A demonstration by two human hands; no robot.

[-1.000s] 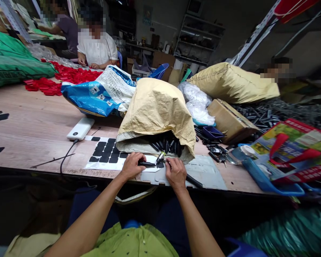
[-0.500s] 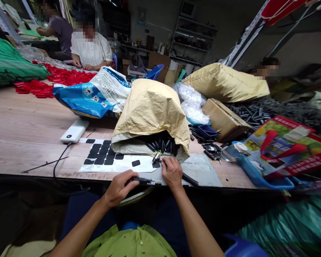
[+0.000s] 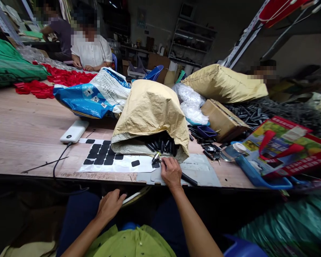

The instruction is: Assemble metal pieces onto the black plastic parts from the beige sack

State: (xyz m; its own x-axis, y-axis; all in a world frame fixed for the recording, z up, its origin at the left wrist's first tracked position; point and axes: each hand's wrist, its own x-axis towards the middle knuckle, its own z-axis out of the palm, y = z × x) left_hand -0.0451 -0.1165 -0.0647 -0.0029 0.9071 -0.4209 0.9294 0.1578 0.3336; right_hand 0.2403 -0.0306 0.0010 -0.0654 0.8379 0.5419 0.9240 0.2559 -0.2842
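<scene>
Black piece is no longer seen in the left hand (image 3: 110, 205); a moment ago it was held over the table edge. Hand has been lowered below the table (image 3: 29, 121), beside a white-rimmed container (image 3: 133, 197). Whether its fingers are open or closed on something can't be told; a release is suspected, so that piece is probably done with. Hammer (image 3: 156, 158) is unchanged: handle gripped by the closed fingers of the right hand (image 3: 172, 174), over the grey plate (image 3: 200, 171), head just before the sack (image 3: 152, 107). More black pieces (image 3: 164, 146) are piled in the sack's mouth.
</scene>
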